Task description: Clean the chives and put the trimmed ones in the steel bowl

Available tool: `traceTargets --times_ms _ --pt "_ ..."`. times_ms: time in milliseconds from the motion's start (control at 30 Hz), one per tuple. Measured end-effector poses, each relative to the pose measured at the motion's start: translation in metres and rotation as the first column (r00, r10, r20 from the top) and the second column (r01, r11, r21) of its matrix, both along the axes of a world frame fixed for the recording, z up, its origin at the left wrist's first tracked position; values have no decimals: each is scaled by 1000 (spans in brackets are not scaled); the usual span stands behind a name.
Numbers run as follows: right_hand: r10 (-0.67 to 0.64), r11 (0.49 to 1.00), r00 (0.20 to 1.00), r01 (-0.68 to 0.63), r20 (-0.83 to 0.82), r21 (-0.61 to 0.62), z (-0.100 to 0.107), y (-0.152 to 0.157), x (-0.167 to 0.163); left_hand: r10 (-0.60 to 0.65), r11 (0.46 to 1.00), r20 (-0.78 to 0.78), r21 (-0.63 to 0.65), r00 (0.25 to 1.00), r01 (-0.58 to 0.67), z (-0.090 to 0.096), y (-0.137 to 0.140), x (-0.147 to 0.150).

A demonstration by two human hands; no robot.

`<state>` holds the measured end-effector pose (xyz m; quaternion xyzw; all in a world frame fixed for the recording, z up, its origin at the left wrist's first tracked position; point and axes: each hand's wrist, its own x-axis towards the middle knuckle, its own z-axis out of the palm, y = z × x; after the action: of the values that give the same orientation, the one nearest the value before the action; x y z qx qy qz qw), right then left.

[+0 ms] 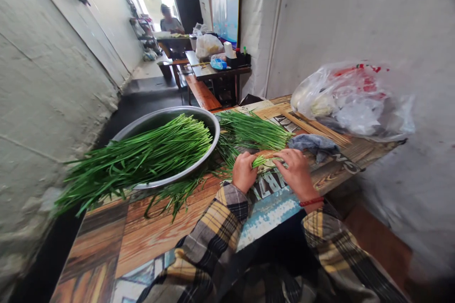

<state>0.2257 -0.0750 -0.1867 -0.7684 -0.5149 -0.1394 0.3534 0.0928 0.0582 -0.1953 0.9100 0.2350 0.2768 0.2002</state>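
Observation:
My left hand is wrapped round a small bunch of garlic chives, whose pale stem ends point right. At those ends, my right hand has its thumb and fingers pinched together on the stems. Just beyond both hands a larger pile of chives lies on the table. To the left, a big metal basin is heaped with more chives, their long leaves hanging over its rim. Loose leaves are scattered beside the basin.
A grey cloth lies right of the pile, near some wooden sticks. Behind it a clear plastic bag rests on the patterned table. Farther back stand another table with bags, a bench and a seated person.

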Motion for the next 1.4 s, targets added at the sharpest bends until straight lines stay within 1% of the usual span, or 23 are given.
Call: traceTargets --times_ms 33,100,167,200,267,333,433,567,633,667,700,733,767,833,900,933,967,1000,1067,1200,1300,1367,1400 --pt "3 1000 1000 -3 -14 -4 -1 1 -1 -4 1000 0 -1 1000 4 0 0 0" --pt "7 999 995 -3 -103 47 -6 4 -2 -11 1000 1 -7 1000 11 1 -1 0" --pt "24 991 963 12 -267 132 -13 8 -5 -14 1000 5 -8 1000 14 2 -1 1" --pt "35 984 928 32 -371 174 -16 10 -7 -13 1000 7 -4 1000 13 3 -1 1" --pt "63 965 807 101 -587 243 -22 15 -11 -11 1000 14 14 1000 11 3 -2 1" --pt "110 939 644 182 -757 291 -25 21 -16 -11 999 22 39 1000 10 4 -3 0" --pt "202 901 423 273 -883 337 -24 29 -20 -20 997 28 73 999 18 5 -6 0" --pt "271 865 243 362 -932 346 -21 33 -18 -41 994 17 100 999 39 6 -7 -1" --pt "275 860 199 387 -941 334 -19 30 -14 -41 993 15 107 999 39 6 -7 -2" --pt "268 860 205 390 -941 330 -18 27 -11 -39 994 18 107 999 37 6 -7 -2" --pt "250 861 236 390 -939 327 -16 23 -8 -38 994 21 106 999 36 6 -6 -2" --pt "221 863 291 386 -931 326 -15 19 -4 -38 994 24 104 999 35 6 -6 -2" --pt "181 869 370 373 -911 324 -13 15 -2 -40 994 26 103 999 37 6 -6 -2" --pt "93 906 582 287 -808 311 -9 8 3 -46 994 28 100 999 43 6 -6 -2" --pt "49 960 801 126 -597 248 -5 4 5 -46 994 27 96 999 43 7 -6 -2" --pt "55 981 880 42 -472 192 -5 3 6 -43 995 27 95 999 40 7 -7 -2" --pt "67 991 931 -21 -359 131 -4 3 5 -39 995 26 94 999 37 7 -7 -2" --pt "75 996 961 -56 -268 76 -5 3 5 -35 995 23 94 999 33 7 -7 -2" --pt "69 998 985 -66 -160 20 -6 4 2 -41 995 11 96 999 40 7 -7 -2" --pt "76 997 991 -71 -111 43 -7 5 -6 -96 991 -41 91 995 100 8 -8 -2" --pt "122 988 974 -100 -192 118 -8 6 -12 -111 989 -62 91 992 116 9 -9 -2" --pt "137 976 928 -67 -346 206 -11 9 -16 -117 988 -60 94 991 122 10 -9 -2" --pt "139 967 882 -24 -450 253 -14 12 -19 -120 987 -57 96 991 125 10 -10 -2"
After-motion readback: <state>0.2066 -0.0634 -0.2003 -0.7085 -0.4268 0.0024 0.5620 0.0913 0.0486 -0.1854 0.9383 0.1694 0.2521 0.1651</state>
